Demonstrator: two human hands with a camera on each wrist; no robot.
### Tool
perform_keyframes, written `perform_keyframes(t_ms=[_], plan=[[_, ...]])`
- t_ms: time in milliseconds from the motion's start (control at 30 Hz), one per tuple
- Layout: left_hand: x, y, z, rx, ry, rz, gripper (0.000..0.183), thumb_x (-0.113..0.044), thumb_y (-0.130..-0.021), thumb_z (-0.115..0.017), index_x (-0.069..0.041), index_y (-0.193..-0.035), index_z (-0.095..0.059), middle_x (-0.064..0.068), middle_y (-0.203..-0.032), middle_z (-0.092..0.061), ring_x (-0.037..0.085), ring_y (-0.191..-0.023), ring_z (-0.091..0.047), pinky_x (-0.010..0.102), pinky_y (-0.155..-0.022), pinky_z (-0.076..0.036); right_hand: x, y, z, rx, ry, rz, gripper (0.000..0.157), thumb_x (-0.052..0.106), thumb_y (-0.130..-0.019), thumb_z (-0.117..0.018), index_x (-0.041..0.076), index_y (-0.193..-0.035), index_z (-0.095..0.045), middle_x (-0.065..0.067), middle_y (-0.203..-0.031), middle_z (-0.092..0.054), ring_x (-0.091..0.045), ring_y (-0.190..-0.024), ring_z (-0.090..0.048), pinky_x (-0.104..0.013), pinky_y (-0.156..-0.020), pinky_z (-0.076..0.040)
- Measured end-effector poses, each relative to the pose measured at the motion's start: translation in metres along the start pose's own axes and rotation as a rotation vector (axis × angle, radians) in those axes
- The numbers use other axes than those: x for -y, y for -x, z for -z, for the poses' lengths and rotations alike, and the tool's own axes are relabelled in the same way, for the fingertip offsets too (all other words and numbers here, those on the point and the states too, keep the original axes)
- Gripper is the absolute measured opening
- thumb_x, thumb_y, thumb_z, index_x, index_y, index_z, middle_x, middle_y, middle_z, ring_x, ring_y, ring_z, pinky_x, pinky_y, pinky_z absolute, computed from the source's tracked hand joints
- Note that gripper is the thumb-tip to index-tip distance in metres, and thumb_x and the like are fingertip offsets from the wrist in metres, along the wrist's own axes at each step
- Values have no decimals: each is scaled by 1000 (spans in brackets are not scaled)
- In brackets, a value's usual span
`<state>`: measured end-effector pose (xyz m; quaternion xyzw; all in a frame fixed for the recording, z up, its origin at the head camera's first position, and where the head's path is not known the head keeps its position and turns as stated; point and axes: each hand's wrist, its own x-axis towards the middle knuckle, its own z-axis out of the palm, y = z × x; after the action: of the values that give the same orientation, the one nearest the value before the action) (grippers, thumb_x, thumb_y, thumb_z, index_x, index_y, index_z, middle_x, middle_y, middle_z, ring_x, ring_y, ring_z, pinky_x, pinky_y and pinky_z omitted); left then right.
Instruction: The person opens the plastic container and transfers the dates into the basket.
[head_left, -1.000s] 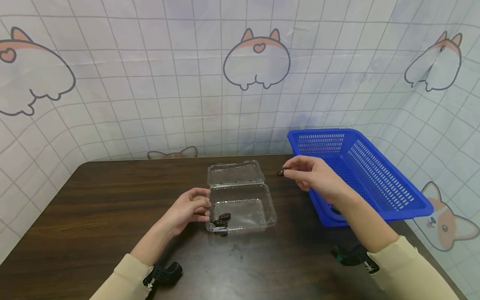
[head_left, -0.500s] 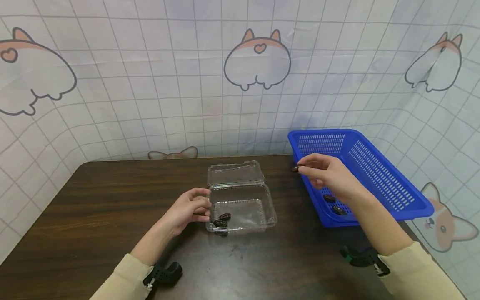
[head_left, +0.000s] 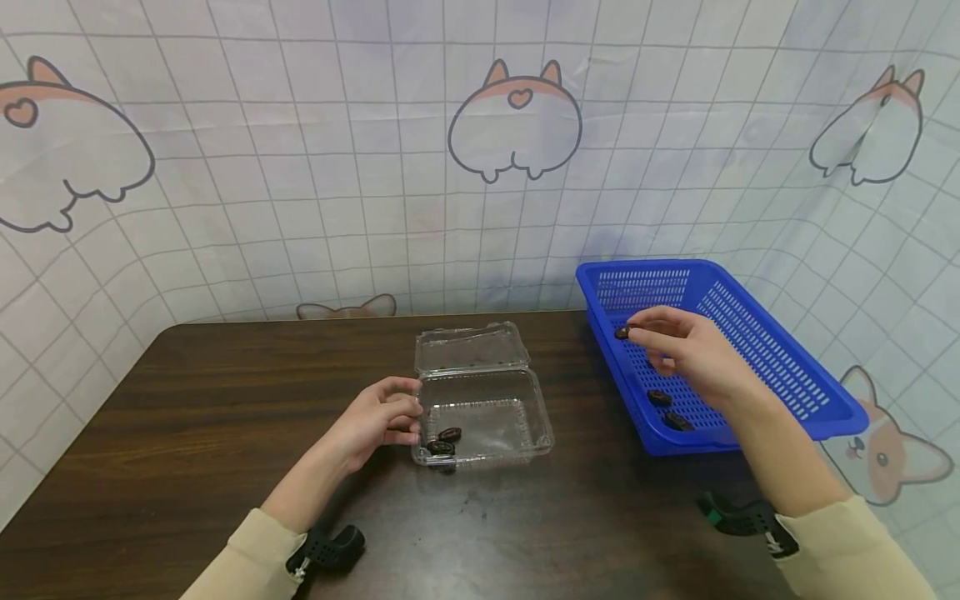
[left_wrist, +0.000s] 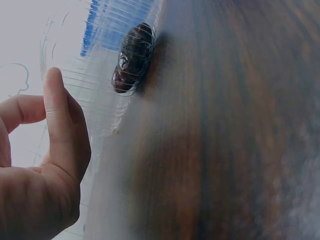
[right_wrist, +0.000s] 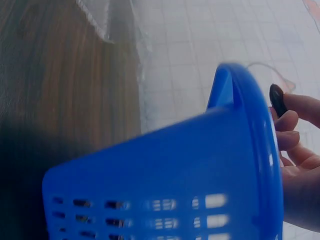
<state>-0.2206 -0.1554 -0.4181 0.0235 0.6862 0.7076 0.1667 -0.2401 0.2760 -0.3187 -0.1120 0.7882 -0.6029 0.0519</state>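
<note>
My right hand (head_left: 697,354) pinches a dark brown wrinkled date (head_left: 622,332) between thumb and fingertips, above the left part of the blue plastic basket (head_left: 787,358). In the right wrist view, the same date (right_wrist: 277,99) sticks out past the fingers beside the basket's rim. Two more dates (head_left: 678,422) lie inside the basket at its near left. My left hand (head_left: 378,417) holds the left edge of a clear plastic box (head_left: 487,417) whose lid stands tilted back. Several dates (head_left: 450,434) sit in the box's near left corner; one (left_wrist: 134,57) shows through the wall in the left wrist view.
The dark wooden table (head_left: 225,400) extends left of the box and in front of it. A white grid-patterned cloth (head_left: 337,167) with cartoon corgis hangs behind the table and on the right. The basket's raised rim runs along the right side of the table.
The right hand has moved right with its date, from over the table to over the basket. Dates in the basket have come into view. The left hand and the box have stayed put.
</note>
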Motion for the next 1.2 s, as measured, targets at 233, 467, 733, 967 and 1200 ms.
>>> perform_keyframes(t_ms=[233, 467, 733, 967, 1200], plan=[[-1, 0, 0, -8, -5, 5, 55, -1, -95, -61, 6, -146, -40, 11, -94, -60, 16, -71, -63, 30, -67, -61, -8, 3, 14, -32, 3, -41, 26, 26, -102, -66, 8, -121, -63, 5, -101, -66, -15, -68, -51, -27, -58, -41], [-1, 0, 1, -10, -5, 3, 55, -2, -96, -61, 6, -146, -40, 12, -95, -60, 16, -71, -63, 30, -68, -61, -17, 6, 25, -45, -5, -49, 24, 26, -104, -64, 10, -122, -64, 7, -103, -66, -14, -70, -51, -26, -60, -42], [0, 0, 1, -7, -8, 8, 55, -2, -96, -61, 6, -146, -39, 11, -94, -60, 16, -72, -62, 30, -68, -61, -24, 10, 33, -53, -36, -69, 14, 22, -102, -67, 17, -115, -67, 7, -96, -64, -14, -68, -50, -26, -58, -40], [0, 0, 1, -5, -13, 9, 55, -3, -96, -61, 6, -146, -39, 11, -94, -60, 16, -72, -62, 30, -68, -61, -28, 12, 39, -55, -26, -107, 13, 23, -102, -67, 21, -115, -68, 7, -99, -62, -14, -71, -51, -29, -62, -42], [0, -1, 1, -4, -13, 7, 55, -3, -96, -61, 5, -146, -39, 11, -95, -60, 16, -72, -62, 30, -67, -60, -23, 9, 37, -29, -11, -93, 14, 23, -102, -66, 20, -116, -68, 5, -102, -62, -14, -72, -53, -27, -61, -44]])
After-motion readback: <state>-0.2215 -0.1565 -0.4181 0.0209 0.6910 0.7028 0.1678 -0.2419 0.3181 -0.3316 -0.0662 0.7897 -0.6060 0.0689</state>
